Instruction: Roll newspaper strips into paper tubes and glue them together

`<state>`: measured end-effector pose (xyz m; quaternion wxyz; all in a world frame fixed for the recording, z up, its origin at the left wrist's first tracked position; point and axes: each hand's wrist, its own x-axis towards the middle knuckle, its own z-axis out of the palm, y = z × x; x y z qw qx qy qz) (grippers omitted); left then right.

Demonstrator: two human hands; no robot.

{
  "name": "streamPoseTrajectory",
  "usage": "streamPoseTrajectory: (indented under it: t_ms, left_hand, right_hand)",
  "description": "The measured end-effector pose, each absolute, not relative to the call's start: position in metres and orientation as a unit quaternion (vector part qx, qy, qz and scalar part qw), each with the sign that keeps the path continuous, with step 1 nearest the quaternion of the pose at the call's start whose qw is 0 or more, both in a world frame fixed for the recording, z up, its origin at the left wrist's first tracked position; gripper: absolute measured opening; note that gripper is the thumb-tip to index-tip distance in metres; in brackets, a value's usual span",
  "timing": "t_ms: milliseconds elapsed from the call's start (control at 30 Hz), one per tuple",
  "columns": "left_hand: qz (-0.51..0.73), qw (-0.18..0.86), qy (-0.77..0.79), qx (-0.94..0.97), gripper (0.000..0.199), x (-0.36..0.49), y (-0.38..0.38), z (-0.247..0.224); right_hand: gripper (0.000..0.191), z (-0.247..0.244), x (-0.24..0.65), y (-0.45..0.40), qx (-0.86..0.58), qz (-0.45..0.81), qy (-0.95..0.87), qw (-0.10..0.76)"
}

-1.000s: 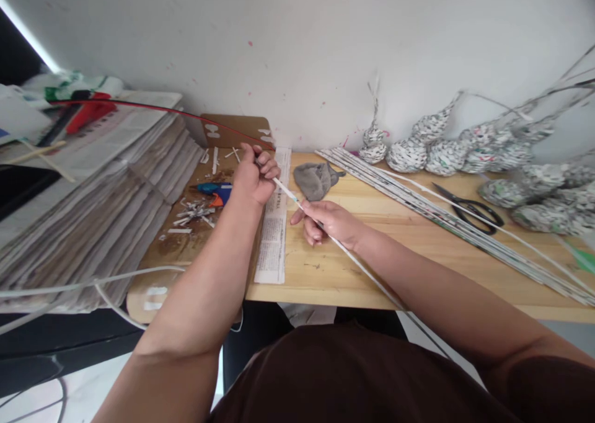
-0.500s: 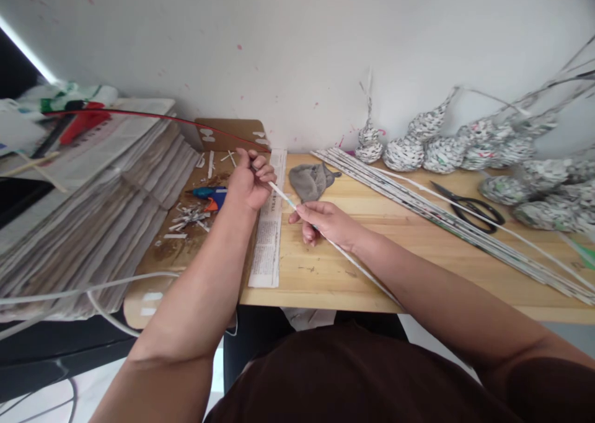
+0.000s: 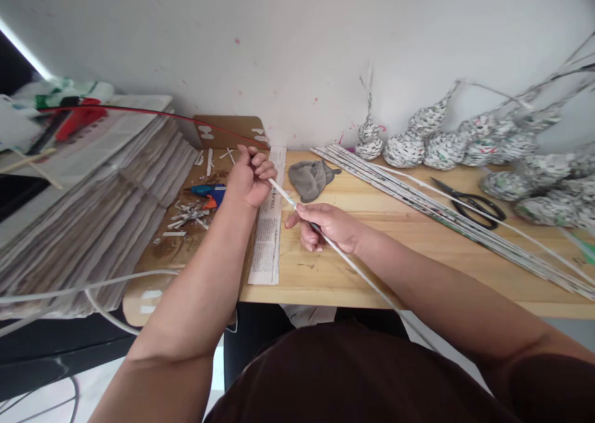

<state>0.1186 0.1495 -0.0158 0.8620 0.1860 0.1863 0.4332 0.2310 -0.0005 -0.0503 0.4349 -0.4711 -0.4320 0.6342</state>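
A thin rolled newspaper tube (image 3: pixel 356 267) slants from my left hand down past my right forearm. My left hand (image 3: pixel 251 176) is curled closed around its upper end, above a strip of newspaper (image 3: pixel 264 252). Lower along the tube, my right hand (image 3: pixel 323 226) pinches it between thumb and fingers, over the wooden table. Just beyond my hands lies a crumpled grey cloth (image 3: pixel 310 180). Left of my left hand are a blue and orange glue gun (image 3: pixel 211 193) and a heap of paper scraps (image 3: pixel 188 215).
A bundle of paper tubes (image 3: pixel 418 215) runs diagonally across the table (image 3: pixel 316 280) at right, beside black scissors (image 3: pixel 474 209). Woven paper gourd shapes (image 3: pixel 404 152) line the wall. A tall newspaper stack (image 3: pixel 93 206) stands at left, with a white cable (image 3: pixel 106 283) before it.
The tube's lower end now shows farther out past the table edge, below my right forearm. My hands keep nearly the same places and grips. The view has shifted slightly.
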Motion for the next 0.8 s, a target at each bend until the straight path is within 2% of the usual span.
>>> streamPoseTrajectory:
  t_ms: [167, 333, 467, 600, 733, 800]
  left_hand:
    - [0.434, 0.867, 0.169, 0.178, 0.045, 0.1195, 0.1494, -0.0165]
    - [0.440, 0.867, 0.159, 0.173, 0.044, 0.1196, 0.1500, -0.0169]
    - [0.441, 0.865, 0.158, 0.179, 0.042, 0.1198, 0.1503, -0.0178]
    - [0.437, 0.871, 0.142, 0.175, 0.043, 0.1198, 0.1497, -0.0179]
    - [0.425, 0.869, 0.167, 0.191, 0.044, 0.1198, 0.1469, -0.0165]
    - [0.416, 0.872, 0.172, 0.193, 0.044, 0.1203, 0.1452, -0.0161]
  right_hand:
    - [0.030, -0.0441, 0.2329, -0.0015, -0.560, 0.505, -0.483, 0.444]
    - [0.041, -0.0442, 0.2337, 0.0002, -0.450, 0.671, -0.405, 0.428]
    - [0.033, -0.0461, 0.2338, 0.0016, -0.475, 0.624, -0.402, 0.473]
    - [0.037, -0.0459, 0.2337, 0.0013, -0.429, 0.683, -0.373, 0.458]
    - [0.036, -0.0476, 0.2326, 0.0018, -0.506, 0.580, -0.429, 0.473]
    - [0.031, -0.0482, 0.2322, 0.0021, -0.482, 0.609, -0.402, 0.484]
